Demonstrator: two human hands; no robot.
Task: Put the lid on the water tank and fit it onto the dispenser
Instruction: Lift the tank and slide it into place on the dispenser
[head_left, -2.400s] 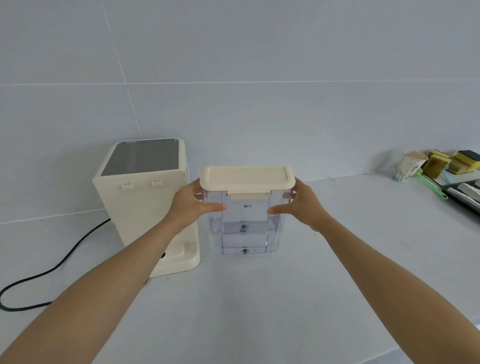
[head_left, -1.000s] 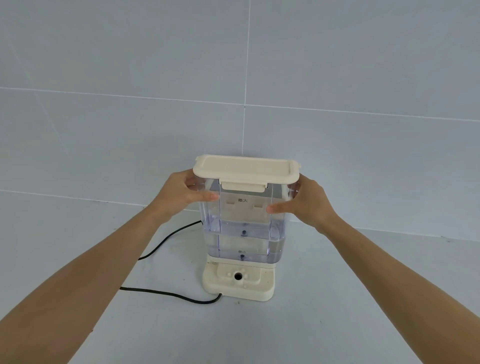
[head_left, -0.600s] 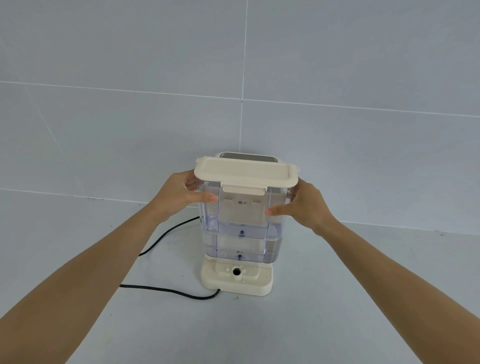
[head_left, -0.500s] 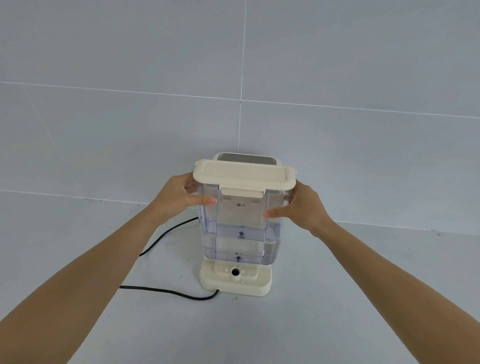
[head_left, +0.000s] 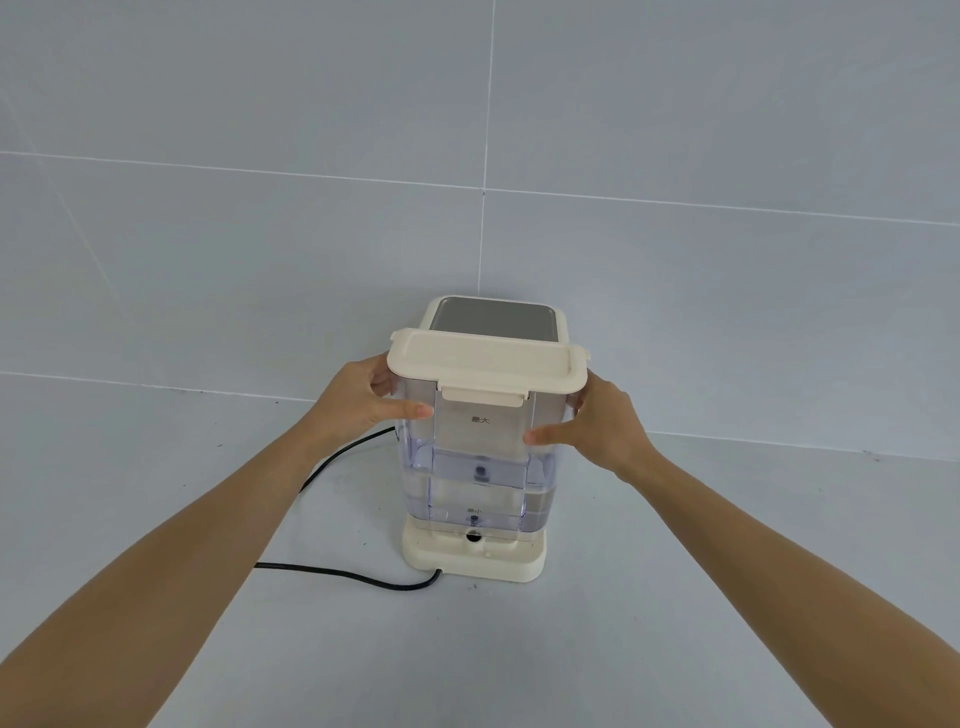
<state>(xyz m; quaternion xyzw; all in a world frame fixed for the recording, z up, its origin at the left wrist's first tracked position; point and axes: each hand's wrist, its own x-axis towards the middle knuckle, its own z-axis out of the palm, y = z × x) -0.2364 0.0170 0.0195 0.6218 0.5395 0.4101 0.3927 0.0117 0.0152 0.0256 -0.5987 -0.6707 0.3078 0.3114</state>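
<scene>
The clear water tank (head_left: 478, 467) holds some water and wears its cream lid (head_left: 488, 358). It stands upright on the base step of the cream dispenser (head_left: 475, 558), right in front of the dispenser's body, whose grey top panel (head_left: 496, 319) shows behind the lid. My left hand (head_left: 363, 402) grips the tank's upper left side, thumb on its front. My right hand (head_left: 605, 428) grips the upper right side the same way. The tank's bottom edge looks level with the base; I cannot tell whether it is fully seated.
The dispenser's black power cord (head_left: 332, 569) runs left from its base across the pale grey counter (head_left: 675, 597) and loops back behind my left arm. A grey tiled wall (head_left: 675, 286) rises close behind the dispenser.
Both hands have lowered the lidded tank onto the dispenser's base step. The gap under the tank has closed and the dispenser's grey top now shows behind the lid.
</scene>
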